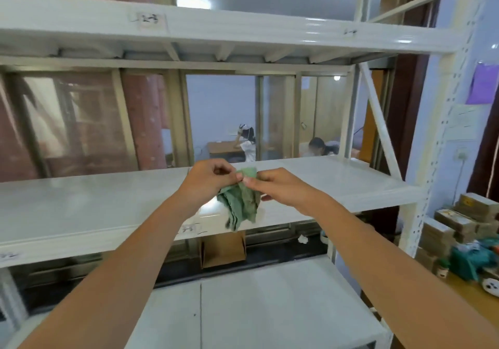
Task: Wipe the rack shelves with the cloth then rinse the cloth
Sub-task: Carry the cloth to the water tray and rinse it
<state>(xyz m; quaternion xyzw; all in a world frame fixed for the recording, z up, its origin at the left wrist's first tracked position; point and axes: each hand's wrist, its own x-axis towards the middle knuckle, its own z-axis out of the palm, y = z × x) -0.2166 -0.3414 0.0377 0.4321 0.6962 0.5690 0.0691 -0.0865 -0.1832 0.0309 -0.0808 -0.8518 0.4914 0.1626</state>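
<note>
Both hands, left hand (209,177) and right hand (278,186), pinch the cloth (241,204) between them; it is being refolded, then pressed onto the shelf (108,208) below

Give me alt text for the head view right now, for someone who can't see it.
The left hand and right hand together pinch a crumpled green cloth, which hangs in front of the middle shelf of a white rack. Stacked boxes sit to the right.
</note>
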